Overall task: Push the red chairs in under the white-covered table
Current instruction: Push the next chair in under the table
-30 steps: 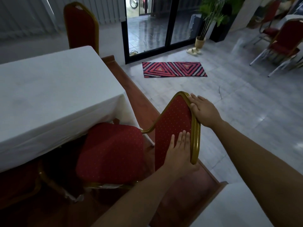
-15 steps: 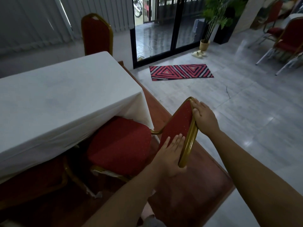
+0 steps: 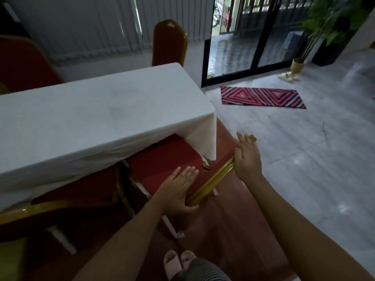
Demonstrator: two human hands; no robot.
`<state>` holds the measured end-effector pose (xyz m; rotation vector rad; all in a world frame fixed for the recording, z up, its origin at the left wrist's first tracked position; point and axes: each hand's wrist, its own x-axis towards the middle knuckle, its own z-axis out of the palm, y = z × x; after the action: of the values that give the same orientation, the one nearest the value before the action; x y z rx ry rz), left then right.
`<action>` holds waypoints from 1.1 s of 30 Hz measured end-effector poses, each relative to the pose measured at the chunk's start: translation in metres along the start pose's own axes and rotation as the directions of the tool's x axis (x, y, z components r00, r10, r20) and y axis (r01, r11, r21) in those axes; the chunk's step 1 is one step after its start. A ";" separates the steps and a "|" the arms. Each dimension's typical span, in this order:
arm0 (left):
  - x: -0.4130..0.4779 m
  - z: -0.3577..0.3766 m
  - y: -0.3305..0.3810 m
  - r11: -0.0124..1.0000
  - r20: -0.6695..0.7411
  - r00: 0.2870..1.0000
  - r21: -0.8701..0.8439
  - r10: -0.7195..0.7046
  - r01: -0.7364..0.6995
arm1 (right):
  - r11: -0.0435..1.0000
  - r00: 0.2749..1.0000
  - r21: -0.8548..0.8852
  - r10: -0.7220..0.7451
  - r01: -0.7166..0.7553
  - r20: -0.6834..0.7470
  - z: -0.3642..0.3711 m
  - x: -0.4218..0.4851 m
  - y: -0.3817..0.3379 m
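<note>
A red chair [image 3: 160, 161] with a gold frame stands at the near right corner of the white-covered table [image 3: 91, 120]. Its seat is partly beneath the hanging cloth. My left hand [image 3: 178, 189] lies on the lower part of the backrest, thumb hooked round the gold frame. Higher up the frame, my right hand [image 3: 246, 158] presses on the backrest's top edge. A second red chair [image 3: 77, 191] is tucked under the table to the left. Two more red chairs stand on the far side, one at the back [image 3: 169, 44] and one at the left [image 3: 22, 63].
A dark red carpet [image 3: 233, 230] lies under the table and chairs; grey tiles [image 3: 304, 159] spread to the right. A striped mat [image 3: 261, 97] lies before the glass door [image 3: 251, 35]. A potted plant [image 3: 320, 27] stands at the far right. My feet [image 3: 179, 262] are below.
The chair has moved left toward the table, its seat now partly under the cloth. Both hands followed it, and my view has tipped down over the backrest.
</note>
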<state>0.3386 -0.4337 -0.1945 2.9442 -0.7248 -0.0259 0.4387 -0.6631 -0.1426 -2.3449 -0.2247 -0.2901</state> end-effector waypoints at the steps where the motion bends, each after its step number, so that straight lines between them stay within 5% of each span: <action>1: -0.007 -0.001 -0.009 1.000 0.007 1.000 0.016 -0.023 0.023 | 1.000 1.000 -0.004 0.000 0.000 -0.002 0.007 -0.001 -0.005; 7: -0.057 -0.017 -0.059 0.976 0.032 0.980 0.098 -0.199 0.195 | 0.995 0.998 -0.094 -0.040 0.044 0.048 0.042 -0.015 -0.052; 12: -0.097 -0.028 -0.082 0.941 -0.079 0.952 0.148 -0.297 0.306 | 0.989 0.989 -0.080 -0.120 0.127 0.084 0.072 -0.033 -0.087; 16: -0.064 -0.036 -0.045 0.953 -0.218 0.928 -0.074 -0.301 0.292 | 0.966 0.951 0.022 -0.256 0.256 0.171 0.074 -0.026 -0.080; 20: -0.042 -0.034 -0.024 0.834 -0.315 0.790 -0.371 -0.526 0.408 | 0.968 0.950 0.040 -0.252 0.248 0.187 0.061 -0.005 -0.061; 24: -0.050 -0.033 -0.037 0.886 -0.330 0.830 -0.285 -0.449 0.365 | 0.981 0.969 0.010 -0.192 0.192 0.154 0.066 -0.005 -0.065; 33: -0.077 -0.036 -0.092 0.849 -0.270 0.808 -0.248 -0.523 0.467 | 0.988 0.978 0.023 -0.157 0.155 0.137 0.107 -0.017 -0.103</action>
<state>0.3144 -0.3129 -0.1694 2.7747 0.1053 0.3354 0.4129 -0.5162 -0.1532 -2.3409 -0.4787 -0.2005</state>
